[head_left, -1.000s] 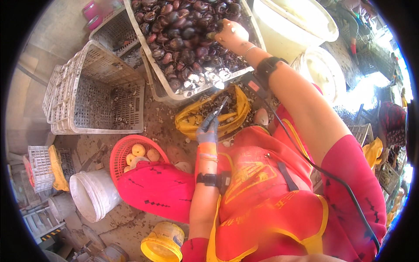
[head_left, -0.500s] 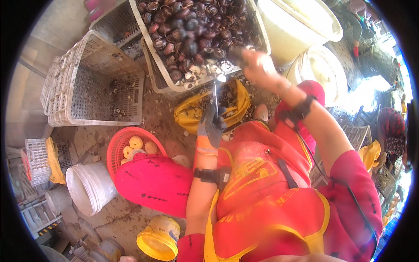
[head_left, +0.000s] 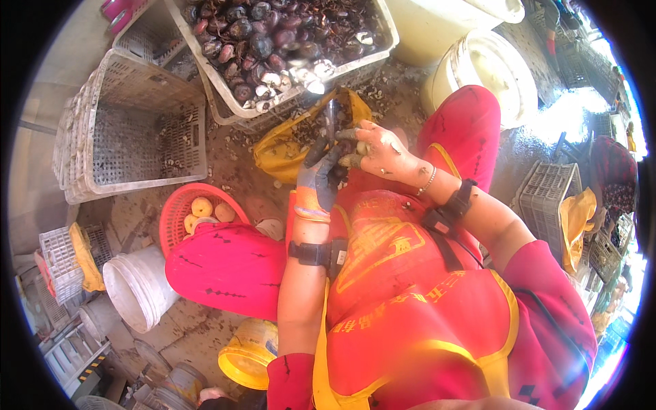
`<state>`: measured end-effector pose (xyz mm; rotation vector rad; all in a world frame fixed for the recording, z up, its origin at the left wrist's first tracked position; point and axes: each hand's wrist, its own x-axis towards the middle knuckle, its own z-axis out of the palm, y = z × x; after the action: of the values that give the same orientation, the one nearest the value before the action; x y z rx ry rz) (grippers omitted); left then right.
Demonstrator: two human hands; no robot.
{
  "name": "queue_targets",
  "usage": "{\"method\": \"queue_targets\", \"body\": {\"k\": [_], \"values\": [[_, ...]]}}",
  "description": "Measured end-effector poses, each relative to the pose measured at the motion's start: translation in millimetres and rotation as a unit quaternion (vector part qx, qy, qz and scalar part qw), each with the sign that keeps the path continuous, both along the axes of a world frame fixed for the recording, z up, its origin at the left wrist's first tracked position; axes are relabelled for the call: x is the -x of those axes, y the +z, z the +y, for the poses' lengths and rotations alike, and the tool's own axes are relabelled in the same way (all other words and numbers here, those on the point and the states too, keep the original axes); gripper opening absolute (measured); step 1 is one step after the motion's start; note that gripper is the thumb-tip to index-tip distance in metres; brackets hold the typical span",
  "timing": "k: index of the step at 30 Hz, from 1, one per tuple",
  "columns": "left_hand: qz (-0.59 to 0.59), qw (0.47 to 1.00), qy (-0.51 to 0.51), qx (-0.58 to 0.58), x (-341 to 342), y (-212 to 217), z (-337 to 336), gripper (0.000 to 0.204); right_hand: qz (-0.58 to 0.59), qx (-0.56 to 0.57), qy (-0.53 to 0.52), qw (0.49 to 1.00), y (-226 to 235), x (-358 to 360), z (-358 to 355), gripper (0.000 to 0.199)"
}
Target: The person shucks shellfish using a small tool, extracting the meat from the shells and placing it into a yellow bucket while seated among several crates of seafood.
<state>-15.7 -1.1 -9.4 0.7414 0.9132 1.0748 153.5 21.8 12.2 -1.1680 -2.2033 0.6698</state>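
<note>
My left hand, in a grey and orange glove, is closed around a narrow metal-bladed knife that points away from me. My right hand has come up against it, thumb and fingers bent at the knife. Between the two hands a small dark water chestnut is partly hidden by my fingers. Beyond them, a pale crate is heaped with dark, unpeeled water chestnuts. White peeled pieces lie along its near edge.
A yellow sack with peelings lies under my hands. To the left are an empty grey crate, a red basket with pale round fruit, a white bucket and a yellow bucket. White tubs stand at right.
My right hand has come back from the crate's near right corner to my left hand. The view has shifted, so the crate sits further left and higher.
</note>
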Motion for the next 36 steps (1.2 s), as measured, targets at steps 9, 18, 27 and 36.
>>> {"method": "queue_targets", "body": {"k": [9,18,27,36], "values": [[0.038,0.986,0.122,0.109,24.6,-45.9,12.2,0.023,0.1,0.115,0.008,0.988,-27.3,-22.8,7.3,0.036],[0.103,0.991,0.074,-0.048,17.3,-27.4,10.1,0.018,0.002,0.189,-0.05,0.981,-6.8,-33.9,8.6,0.035],[0.218,0.959,0.08,-0.16,12.6,-11.0,11.8,0.019,-0.025,0.204,-0.024,0.978,21.9,-27.8,9.1,0.031],[0.141,0.98,0.135,-0.049,18.4,-16.6,10.9,0.021,0.113,0.291,-0.066,0.948,33.2,-21.1,4.6,0.027]]}}
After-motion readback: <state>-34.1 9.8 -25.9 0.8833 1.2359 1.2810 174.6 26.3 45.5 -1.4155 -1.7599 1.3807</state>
